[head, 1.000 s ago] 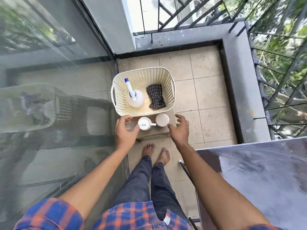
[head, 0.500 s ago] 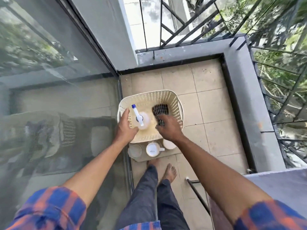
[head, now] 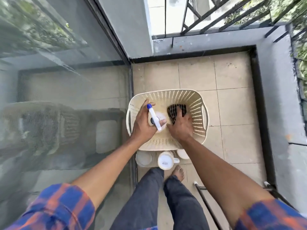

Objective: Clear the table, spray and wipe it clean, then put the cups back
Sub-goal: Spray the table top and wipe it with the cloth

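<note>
View from above of a balcony corner with a floor of smooth square beige tiles (head: 232, 107). A cream plastic basket (head: 197, 112), rounded-rectangular with slotted walls and loop handles, sits on the floor beside a reflective glass door (head: 66, 97). The person's left hand (head: 142, 125) is clenched round the neck of a white spray bottle (head: 153, 116) with a round body and a blue-tipped nozzle; the bottle is inside the basket's left half. The right hand (head: 181, 128) reaches into the right half, its fingers curled onto a dark checked cloth (head: 177, 110) that lies crumpled there. Three round white glossy cups (head: 165, 161), the middle one with a handle, stand in a row just in front of the basket, near a bare foot (head: 178, 173).
</note>
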A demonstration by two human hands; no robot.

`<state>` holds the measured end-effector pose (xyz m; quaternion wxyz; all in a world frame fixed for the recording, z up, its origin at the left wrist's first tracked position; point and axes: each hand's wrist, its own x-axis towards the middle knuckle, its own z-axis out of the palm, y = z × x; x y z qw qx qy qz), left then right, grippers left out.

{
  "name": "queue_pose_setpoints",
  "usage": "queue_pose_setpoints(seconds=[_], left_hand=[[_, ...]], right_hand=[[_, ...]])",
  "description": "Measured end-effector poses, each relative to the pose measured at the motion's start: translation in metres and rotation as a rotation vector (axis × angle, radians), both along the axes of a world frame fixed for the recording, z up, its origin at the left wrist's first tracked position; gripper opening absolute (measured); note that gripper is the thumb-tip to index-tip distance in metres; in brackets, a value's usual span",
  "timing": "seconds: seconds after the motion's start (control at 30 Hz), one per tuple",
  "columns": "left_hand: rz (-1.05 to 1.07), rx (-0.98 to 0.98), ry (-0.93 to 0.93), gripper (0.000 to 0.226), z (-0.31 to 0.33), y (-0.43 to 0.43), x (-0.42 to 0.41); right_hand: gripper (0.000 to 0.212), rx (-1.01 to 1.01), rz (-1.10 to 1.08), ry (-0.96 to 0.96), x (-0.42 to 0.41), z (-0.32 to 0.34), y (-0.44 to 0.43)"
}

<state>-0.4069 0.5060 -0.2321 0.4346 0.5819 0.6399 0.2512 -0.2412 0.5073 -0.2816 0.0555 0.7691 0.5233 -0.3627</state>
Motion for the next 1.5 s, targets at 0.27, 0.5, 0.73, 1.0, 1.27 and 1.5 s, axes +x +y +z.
queue_pose_setpoints(seconds=[0.27, 0.5, 0.73, 1.0, 1.27, 1.5], left_hand=[[0.071, 0.051, -0.083, 0.063, 0.009, 0.007, 0.003], [0.193, 0.174, -0.159, 0.058, 0.066, 0.016, 0.003], [0.125, 0.183, -0.237, 0.028, 0.139, 0.023, 0.019], [-0.321, -0.021, -0.328, 0.041, 0.198, -0.01, 0.101], [-0.822, -0.289, -0.278, 0.052, 0.199, -0.111, 0.171], [-1.02, -0.238, -0.028, 0.065, 0.192, -0.178, 0.171]], right_hand=[[0.07, 0.039, 0.078, -0.04, 0.007, -0.005, 0.017], [0.032, 0.073, -0.427, 0.571, 0.018, 0.054, 0.015], [0.039, 0.172, -0.782, 0.931, 0.054, 0.153, -0.044], [0.022, 0.489, -1.369, 1.037, 0.138, 0.214, -0.179], [0.042, 0.746, -1.677, 0.673, 0.176, 0.224, -0.358], [0.065, 0.681, -1.624, 0.281, 0.16, 0.22, -0.448]])
